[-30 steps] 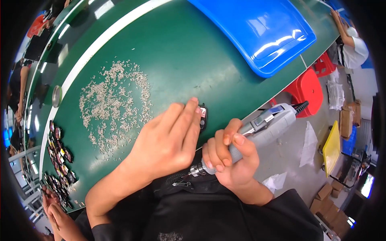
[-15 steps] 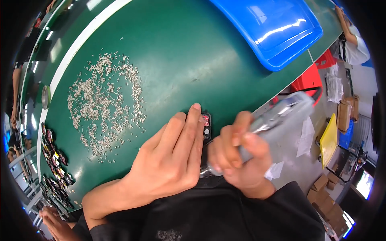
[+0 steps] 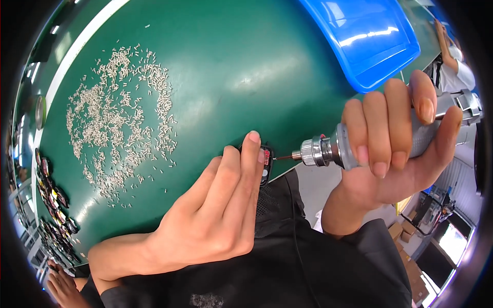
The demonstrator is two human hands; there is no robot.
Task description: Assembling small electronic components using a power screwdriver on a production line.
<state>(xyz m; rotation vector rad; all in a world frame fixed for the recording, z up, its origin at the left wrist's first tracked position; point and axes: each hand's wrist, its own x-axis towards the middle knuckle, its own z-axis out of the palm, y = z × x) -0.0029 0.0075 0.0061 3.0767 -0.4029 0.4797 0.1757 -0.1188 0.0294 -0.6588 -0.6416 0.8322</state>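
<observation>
A small black device with a red patch inside lies at the table's near edge. My left hand rests over its left side, fingers stretched together and holding it down; the thumb is hidden. In my right hand is a grey electric screwdriver with a silver collar, held nearly level and wrapped by my fingers. Its thin bit reaches left to the device's right side; whether it touches cannot be told. Many small silver screws are scattered over the green table, left of my hands.
A blue plastic tray stands at the far right of the table. Along the left edge lies a pile of small dark devices, near a roll of green tape. Another person's hand shows at lower left, and a person at upper right.
The screwdriver, blurred and slanted before, has swung to nearly level, its bit now at the device. My right hand has moved right and up. My left hand stays on the device.
</observation>
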